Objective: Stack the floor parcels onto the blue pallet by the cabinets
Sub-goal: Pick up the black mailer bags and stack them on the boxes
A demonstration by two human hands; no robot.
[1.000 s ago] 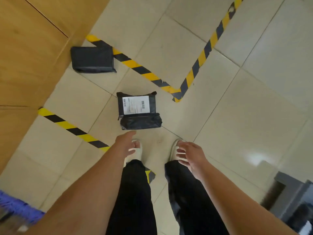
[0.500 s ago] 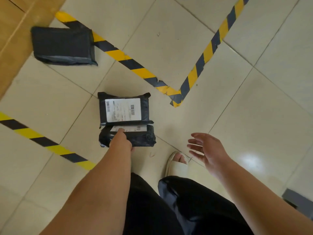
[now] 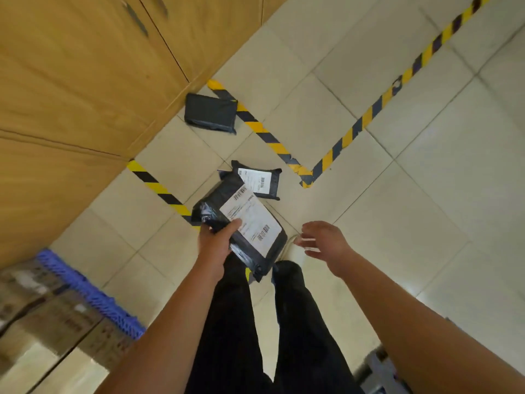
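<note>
A black parcel is gripped by the left hand, lifted off the tiled floor, label up. The right hand is held beside it, fingers spread, grasping nothing.

Black labelled parcel lifted, tilted; two parcels on floor.

Even, soft indoor light; scene moderately bright, no hard shadows. Pale tile floor carries faint sheen, soft glare patch at right edge of frame. Strong wide-angle distortion: hazard tape and tile seams bow toward corners. Motion blur heavy at lower left, smearing blue pallet and cardboard boxes. Right hand fingertips streaked. Held parcel label fairly sharp, print unreadable.
</note>
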